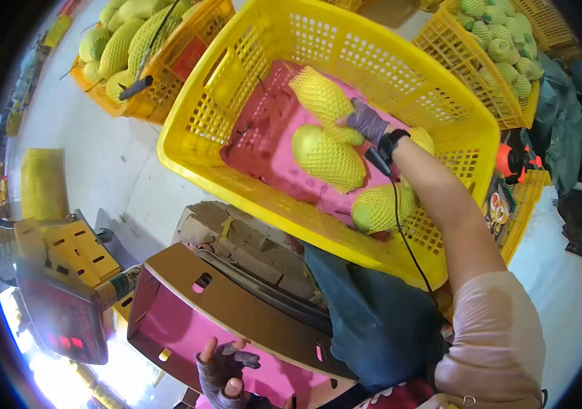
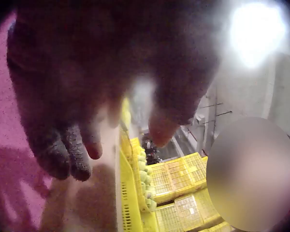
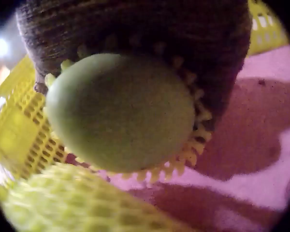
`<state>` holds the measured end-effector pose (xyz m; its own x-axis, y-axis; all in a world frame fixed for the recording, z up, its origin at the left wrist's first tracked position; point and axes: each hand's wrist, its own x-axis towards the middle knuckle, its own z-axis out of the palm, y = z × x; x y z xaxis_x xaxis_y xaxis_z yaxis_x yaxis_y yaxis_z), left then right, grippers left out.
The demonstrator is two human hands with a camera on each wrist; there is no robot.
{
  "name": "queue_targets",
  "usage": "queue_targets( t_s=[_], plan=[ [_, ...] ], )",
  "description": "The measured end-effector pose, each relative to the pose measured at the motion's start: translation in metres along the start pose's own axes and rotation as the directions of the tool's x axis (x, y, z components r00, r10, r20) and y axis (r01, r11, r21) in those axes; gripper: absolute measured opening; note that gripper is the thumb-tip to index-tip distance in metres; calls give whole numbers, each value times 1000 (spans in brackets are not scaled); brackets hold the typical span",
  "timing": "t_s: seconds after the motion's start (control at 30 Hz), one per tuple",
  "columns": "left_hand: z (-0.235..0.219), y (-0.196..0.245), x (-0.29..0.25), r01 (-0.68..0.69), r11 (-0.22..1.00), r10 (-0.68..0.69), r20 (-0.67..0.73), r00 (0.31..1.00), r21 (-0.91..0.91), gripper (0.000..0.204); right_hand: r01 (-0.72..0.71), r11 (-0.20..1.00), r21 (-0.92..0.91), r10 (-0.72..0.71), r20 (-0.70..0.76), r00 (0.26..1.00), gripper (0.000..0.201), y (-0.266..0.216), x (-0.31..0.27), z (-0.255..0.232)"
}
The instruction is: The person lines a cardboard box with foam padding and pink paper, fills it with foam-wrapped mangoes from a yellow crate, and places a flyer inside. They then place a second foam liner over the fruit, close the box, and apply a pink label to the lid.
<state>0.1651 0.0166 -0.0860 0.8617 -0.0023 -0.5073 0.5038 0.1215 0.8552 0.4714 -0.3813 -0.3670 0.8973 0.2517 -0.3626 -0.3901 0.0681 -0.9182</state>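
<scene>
In the head view my gloved right hand grips the lower end of a green fruit in a yellow foam net, inside the big yellow basket. Close up in the right wrist view, the fruit's bare green end pokes out of its net below the glove. Just beside it lies another netted fruit. My gloved left hand hangs over the pink-lined cardboard box, fingers spread and loosely bent, holding nothing.
Another netted fruit lies at the basket's near side, on pink lining. Crates of netted fruit stand behind, at left and right. A scale display with red digits stands left of the box. A dark cord hangs along my right forearm.
</scene>
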Motion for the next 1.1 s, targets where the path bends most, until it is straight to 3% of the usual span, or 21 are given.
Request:
queue_targets(
  t_s=[0.07, 0.1, 0.13, 0.17, 0.2, 0.27, 0.3, 0.33, 0.4, 0.43, 0.5, 0.6, 0.67, 0.7, 0.73, 0.8, 0.83, 0.9, 0.93, 1.0, 1.1],
  plan=[
    [23, 11, 5, -166, 981, 165, -19, 986, -102, 67, 134, 939, 317, -236, 310, 921, 72, -54, -35, 45],
    [22, 3, 6, -137, 990, 136, -39, 990, -22, 111, 29, 935, 353, -157, 341, 927, 68, -82, -65, 63],
    [39, 11, 15, -206, 978, 205, -8, 979, -45, 112, 8, 889, 457, -169, 313, 935, 66, -111, -98, 96],
    [57, 16, 23, -305, 952, 305, -22, 952, 8, 111, -46, 941, 335, -90, 380, 921, 68, -109, -115, 105],
    [74, 20, 29, -400, 914, 403, -37, 914, 66, 110, 91, 914, 395, -274, 438, 856, 70, -120, -137, 135],
    [107, 30, 33, -487, 873, 472, -194, 860, -31, 110, 226, 948, 226, -304, 419, 856, 73, -158, -162, 135],
    [80, 16, 42, -358, 630, 620, 169, 766, -689, 100, 333, 942, 45, -321, 411, 853, 77, -173, -172, 134],
    [60, 0, 24, -303, 733, 328, -73, 942, -609, 86, 422, 897, -134, -338, 409, 848, 81, -181, -179, 132],
    [53, 16, -11, 155, 294, 227, 226, 947, -943, 81, 336, 923, -186, -314, 138, 939, 72, -152, -136, 64],
    [17, -16, -15, 79, 442, 207, 188, 960, -893, 85, -57, 595, -801, -159, -187, 969, 65, -145, -121, 21],
    [-10, -47, -46, -53, 777, 173, 131, 976, -627, 97, -510, 265, -818, 109, -500, 859, 68, -111, -114, -42],
    [-27, -71, -84, 61, 756, -189, -128, 974, -652, 96, -654, 127, -745, 417, -558, 717, 71, -25, -102, -122],
    [-21, -80, -97, -67, 898, -111, -372, 922, -435, 97, -621, 108, -777, 377, -546, 748, 73, -34, -125, -86],
    [-29, -87, -100, -45, 912, -111, -351, 930, -409, 98, -715, 92, -693, 225, -685, 693, 77, 96, -90, -171],
    [-27, -87, -98, -46, 911, -117, -362, 925, -411, 98, -906, 163, -390, 121, -904, 411, 85, 83, -95, -139],
    [-13, -86, -93, -121, 953, 5, -385, 923, -278, 100, -902, 318, -290, 135, -928, 346, 95, 19, -117, -77],
    [-6, -89, -88, -136, 956, 19, -407, 913, -260, 105, -907, 308, -289, 138, -929, 343, 95, 30, -111, -86],
    [-13, -100, -81, -97, 973, 12, -378, 926, -208, 105, -725, 401, -561, -83, -810, 581, 102, 53, -100, -108],
    [-16, -100, -79, -72, 987, 17, -348, 937, -146, 105, -791, 385, -476, -13, -859, 511, 106, 29, -96, -72],
    [-16, -98, -78, -52, 989, 1, -340, 940, -138, 105, -636, 658, -403, 65, -811, 581, 113, 99, -61, -103],
    [-23, -94, -86, 42, 999, -49, -338, 940, -27, 107, -653, 663, -366, 126, -805, 579, 120, 97, -52, -95]
  ],
)
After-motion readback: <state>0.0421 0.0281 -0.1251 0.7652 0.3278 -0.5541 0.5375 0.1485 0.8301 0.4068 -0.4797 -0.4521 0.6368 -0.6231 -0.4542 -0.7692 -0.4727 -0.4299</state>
